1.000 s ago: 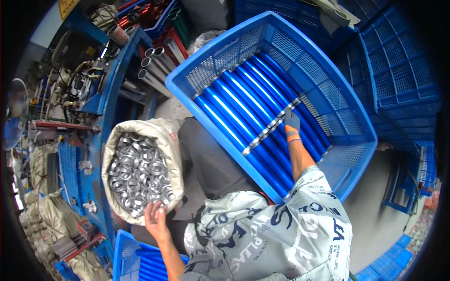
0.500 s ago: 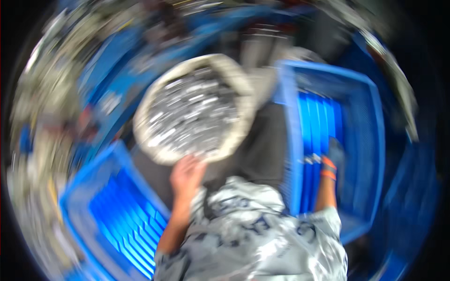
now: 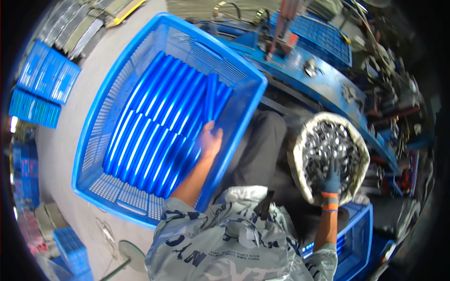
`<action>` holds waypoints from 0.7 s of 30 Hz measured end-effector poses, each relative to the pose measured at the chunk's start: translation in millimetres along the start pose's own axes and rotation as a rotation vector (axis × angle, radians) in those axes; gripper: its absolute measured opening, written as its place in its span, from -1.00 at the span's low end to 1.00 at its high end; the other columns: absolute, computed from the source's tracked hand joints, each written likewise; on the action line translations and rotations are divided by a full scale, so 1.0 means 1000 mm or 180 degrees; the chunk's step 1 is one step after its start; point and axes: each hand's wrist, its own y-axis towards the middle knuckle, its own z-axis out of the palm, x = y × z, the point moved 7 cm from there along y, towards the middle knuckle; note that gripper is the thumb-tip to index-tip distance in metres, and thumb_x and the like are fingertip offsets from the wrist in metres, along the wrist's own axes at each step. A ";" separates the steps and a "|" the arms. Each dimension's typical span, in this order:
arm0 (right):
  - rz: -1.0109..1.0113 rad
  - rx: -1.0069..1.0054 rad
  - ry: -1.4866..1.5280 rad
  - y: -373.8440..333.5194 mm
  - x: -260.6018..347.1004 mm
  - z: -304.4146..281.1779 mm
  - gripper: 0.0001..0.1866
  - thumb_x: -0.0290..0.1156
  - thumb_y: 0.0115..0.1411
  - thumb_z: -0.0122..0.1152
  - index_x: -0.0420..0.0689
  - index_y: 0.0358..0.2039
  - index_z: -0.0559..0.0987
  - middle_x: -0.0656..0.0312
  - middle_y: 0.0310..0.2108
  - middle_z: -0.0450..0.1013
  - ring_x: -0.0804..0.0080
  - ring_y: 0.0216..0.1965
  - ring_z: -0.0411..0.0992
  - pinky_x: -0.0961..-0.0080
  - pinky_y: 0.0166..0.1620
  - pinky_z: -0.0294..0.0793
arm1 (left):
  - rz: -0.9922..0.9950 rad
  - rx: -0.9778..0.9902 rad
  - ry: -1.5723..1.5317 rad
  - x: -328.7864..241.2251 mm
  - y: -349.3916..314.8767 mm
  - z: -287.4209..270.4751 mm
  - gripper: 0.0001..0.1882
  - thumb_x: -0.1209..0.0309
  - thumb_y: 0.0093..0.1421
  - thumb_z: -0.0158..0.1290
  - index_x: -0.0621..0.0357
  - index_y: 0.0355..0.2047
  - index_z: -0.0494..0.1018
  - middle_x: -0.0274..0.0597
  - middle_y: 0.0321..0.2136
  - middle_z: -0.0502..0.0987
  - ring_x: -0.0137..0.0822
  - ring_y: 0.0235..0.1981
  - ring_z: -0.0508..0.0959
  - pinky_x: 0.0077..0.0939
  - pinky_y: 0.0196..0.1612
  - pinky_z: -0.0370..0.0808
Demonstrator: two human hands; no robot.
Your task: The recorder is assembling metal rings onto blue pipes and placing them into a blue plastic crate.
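Observation:
My bare left hand (image 3: 211, 141) is in the large blue basket (image 3: 171, 21), fingers apart, at the near end of a loose blue tube (image 3: 212, 96). That tube lies askew on top of rows of shiny blue tubes (image 3: 150, 126); whether the fingertips touch it I cannot tell. On the right, my right hand (image 3: 332, 177), in a dark glove with an orange-banded cuff, reaches into a pale cloth sack (image 3: 300, 171) of small silvery metal parts (image 3: 328, 140). Its fingers are stretched out over the parts, and their tips are partly lost among them.
A blue machine beam (image 3: 323, 70) runs behind the sack. Another blue basket (image 3: 363, 234) with blue tubes stands at the lower right, close to my right arm. Stacked blue crates (image 3: 47, 72) stand at the far left. A round plate on a rod (image 3: 131, 253) is at the lower left.
My view has turned left, so the sack now sits on the right. My left hand went from the sack's rim to the left basket; my right hand went from the right basket into the sack.

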 end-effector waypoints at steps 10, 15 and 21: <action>0.0526 -0.0026 -0.1034 0.029 -0.031 0.026 -0.28 0.01 0.35 0.49 0.27 0.51 0.57 -0.15 0.43 0.50 -0.33 0.21 0.63 -0.21 0.12 0.70 | -0.1698 0.0309 0.1718 0.147 0.057 0.033 -0.03 0.02 0.17 0.51 0.15 0.49 0.40 0.23 0.32 0.63 0.24 0.35 0.64 0.13 0.47 0.54; 0.0208 -0.0217 -0.1236 0.048 -0.037 0.021 -0.56 -0.15 0.26 0.53 0.16 0.15 0.75 -0.06 -0.02 0.65 -0.25 -0.08 0.66 -0.20 -0.12 0.67 | -0.1913 0.0657 0.1539 0.129 0.063 0.037 -0.07 0.10 0.06 0.57 0.26 0.36 0.50 0.31 0.22 0.68 0.28 0.27 0.69 0.09 0.38 0.63; 0.0001 -0.0152 -0.1062 0.024 -0.070 -0.012 -0.68 -0.05 0.18 0.57 0.03 -0.19 0.76 -0.11 -0.17 0.64 -0.24 -0.25 0.65 -0.20 -0.24 0.63 | -0.1307 0.0674 -0.1090 0.040 0.014 0.014 -0.10 0.42 0.08 0.61 0.31 0.38 0.40 -0.06 0.05 0.67 -0.18 -0.02 0.72 -0.18 0.14 0.68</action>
